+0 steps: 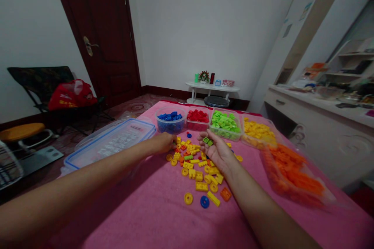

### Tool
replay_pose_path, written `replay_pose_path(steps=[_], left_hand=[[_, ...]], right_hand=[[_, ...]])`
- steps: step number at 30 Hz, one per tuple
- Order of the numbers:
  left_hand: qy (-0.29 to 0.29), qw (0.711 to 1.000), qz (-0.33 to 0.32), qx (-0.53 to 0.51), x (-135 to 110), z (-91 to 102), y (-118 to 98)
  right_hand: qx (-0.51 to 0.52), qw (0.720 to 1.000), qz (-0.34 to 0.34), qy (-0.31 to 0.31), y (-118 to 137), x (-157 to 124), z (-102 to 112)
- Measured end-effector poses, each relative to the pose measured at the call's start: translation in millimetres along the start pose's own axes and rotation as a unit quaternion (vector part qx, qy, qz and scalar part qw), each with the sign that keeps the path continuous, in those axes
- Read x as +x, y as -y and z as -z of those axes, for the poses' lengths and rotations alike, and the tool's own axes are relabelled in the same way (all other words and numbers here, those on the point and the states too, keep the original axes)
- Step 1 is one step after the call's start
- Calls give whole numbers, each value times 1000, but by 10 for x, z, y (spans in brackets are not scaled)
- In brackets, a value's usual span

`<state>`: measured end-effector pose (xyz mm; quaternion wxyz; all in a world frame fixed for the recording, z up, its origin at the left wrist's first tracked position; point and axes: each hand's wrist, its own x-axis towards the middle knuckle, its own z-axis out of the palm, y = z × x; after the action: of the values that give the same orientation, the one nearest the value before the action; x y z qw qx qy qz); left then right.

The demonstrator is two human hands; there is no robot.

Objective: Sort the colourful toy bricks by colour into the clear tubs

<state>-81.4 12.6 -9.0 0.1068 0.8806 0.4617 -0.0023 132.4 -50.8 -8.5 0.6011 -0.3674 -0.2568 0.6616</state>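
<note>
My right hand (217, 148) is turned palm up above the pile, its fingers curled around small green building bricks (207, 141). At the far left of the pile, my left hand (166, 142) reaches down with its fingers bent together; whatever they grip is hidden. Mixed loose building bricks (201, 186) lie between and below both hands, mostly yellow, with some orange, red and green ones. Round pieces lie among them, such as a yellow ring (188, 198) and a blue ring (205, 202) near the front.
Behind the pile stand clear tubs of blue bricks (171, 120), red bricks (198, 116), green bricks (224, 122) and yellow bricks (259, 132). A tub of orange bricks (295, 171) is at the right. A blue-rimmed lid (117, 140) lies left on the pink cloth (163, 210).
</note>
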Motion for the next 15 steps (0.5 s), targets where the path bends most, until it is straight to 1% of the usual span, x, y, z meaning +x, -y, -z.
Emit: replay_pose_path(steps=[2,4,6,9,10,12,13,15], left_hand=[[12,1000,11,-1,-7,60,-9],[4,1000,28,-3,-17,178,-62],[-32,999,27,-25,-18,333,-179],[-97,990,-31,-96,18,516,-447],[-116,985,-56,-116,41,540,-544],[-140,974,-101,-144,98,524,-724],[-142,970,-120,-155,130,492,-800],[-139,965,-144,-172,198,408,-919]], right_hand=[[-2,1000,-1,-6,-9,5,7],[-6,1000,-2,-9,-26,2,9],[-11,1000,-9,-9,-44,-16,-4],[-6,999,-43,3,-58,-63,-57],[6,998,-56,13,-55,-76,-79],[40,996,-72,22,-40,-87,-112],[59,996,-72,13,-29,-86,-119],[84,994,-65,-25,-6,-76,-108]])
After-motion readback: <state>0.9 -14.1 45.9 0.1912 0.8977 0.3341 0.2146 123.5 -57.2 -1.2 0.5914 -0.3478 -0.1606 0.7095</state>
